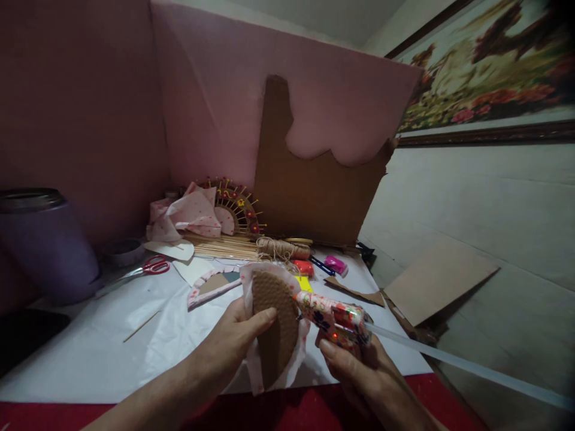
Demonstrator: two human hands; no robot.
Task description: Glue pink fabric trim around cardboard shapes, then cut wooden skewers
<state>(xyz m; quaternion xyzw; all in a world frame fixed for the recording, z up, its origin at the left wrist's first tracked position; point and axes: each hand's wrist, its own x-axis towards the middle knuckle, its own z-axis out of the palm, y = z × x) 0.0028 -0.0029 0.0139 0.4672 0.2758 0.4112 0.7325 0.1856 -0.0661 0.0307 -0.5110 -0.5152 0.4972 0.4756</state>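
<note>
In my left hand [249, 335] is a half-round piece of corrugated cardboard [275, 335], tilted upright, with pink-dotted white fabric showing around its edge. My thumb lies across its brown face. My right hand [359, 368] grips a flower-patterned glue gun [335, 317], a small red light lit on its body. The nozzle points left at the curved edge of the cardboard; whether it touches I cannot tell. A long clear glue stick [458, 358] sticks out of the gun's back end. Behind the cardboard lies another fabric-edged half-round piece [213, 288].
Red-handled scissors [155, 265], a thin stick [141, 326] and a roll of tape [122, 251] lie to the left. A twine spool [283, 248], bundled sticks [220, 245] and a decorated semicircle [242, 203] stand at the back. A purple container [47, 251] is far left; cut cardboard [321, 197] leans behind.
</note>
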